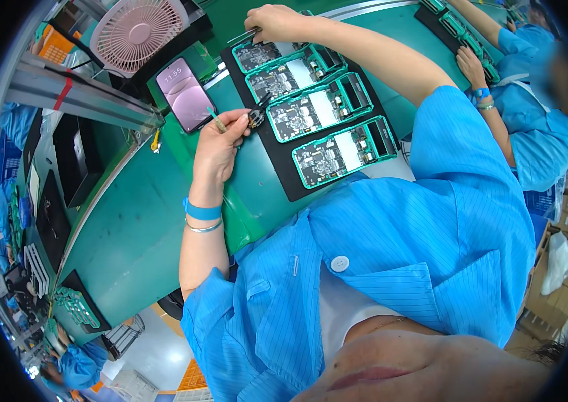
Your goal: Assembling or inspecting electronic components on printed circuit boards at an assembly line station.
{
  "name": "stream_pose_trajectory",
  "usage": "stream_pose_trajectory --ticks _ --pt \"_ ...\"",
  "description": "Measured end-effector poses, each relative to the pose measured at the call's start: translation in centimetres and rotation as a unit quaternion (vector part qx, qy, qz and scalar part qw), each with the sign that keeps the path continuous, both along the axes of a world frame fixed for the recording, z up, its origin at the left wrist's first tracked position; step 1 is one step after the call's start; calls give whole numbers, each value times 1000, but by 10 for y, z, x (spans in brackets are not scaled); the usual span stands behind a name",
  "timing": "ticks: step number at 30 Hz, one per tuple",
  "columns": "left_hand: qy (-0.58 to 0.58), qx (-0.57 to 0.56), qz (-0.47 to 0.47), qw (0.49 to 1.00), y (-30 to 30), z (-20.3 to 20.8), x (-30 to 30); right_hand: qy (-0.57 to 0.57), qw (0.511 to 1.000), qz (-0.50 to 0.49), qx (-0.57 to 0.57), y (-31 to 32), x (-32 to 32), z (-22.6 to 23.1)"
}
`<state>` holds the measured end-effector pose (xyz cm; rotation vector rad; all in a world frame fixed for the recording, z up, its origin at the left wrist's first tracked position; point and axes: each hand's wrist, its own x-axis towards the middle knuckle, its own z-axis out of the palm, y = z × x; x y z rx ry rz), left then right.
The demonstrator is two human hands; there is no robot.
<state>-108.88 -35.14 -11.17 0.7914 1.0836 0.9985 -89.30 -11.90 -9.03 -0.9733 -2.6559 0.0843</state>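
Note:
Several green-framed device housings (319, 107) with circuit boards lie in a slanting row on a black mat (289, 181). To the left of the row, my left hand (220, 144) is closed, pinching a small black part with metallic bits (256, 118). A thin green-tipped stick (216, 117) also sits between its fingers. My right hand (274, 24) reaches to the far end of the row. Its fingers are bent down at the edge of the farthest fully visible housing (257, 58); what they pinch, if anything, is hidden.
A phone with a lit screen (183, 95) lies left of the housings, with a pink fan (138, 32) behind it. A metal post (90, 100) rises at the left. Another worker's hand (471, 67) is at more housings at the far right. Green boards (76, 307) lie at lower left.

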Motion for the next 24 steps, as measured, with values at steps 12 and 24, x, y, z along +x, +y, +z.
stream_pose_trajectory --ticks 12,24 --pt "79 79 53 992 -5 0 10 -62 942 110 -311 -119 -14 39" --pt "82 66 -60 993 -5 -5 6 -10 993 -40 -114 -73 32 25"
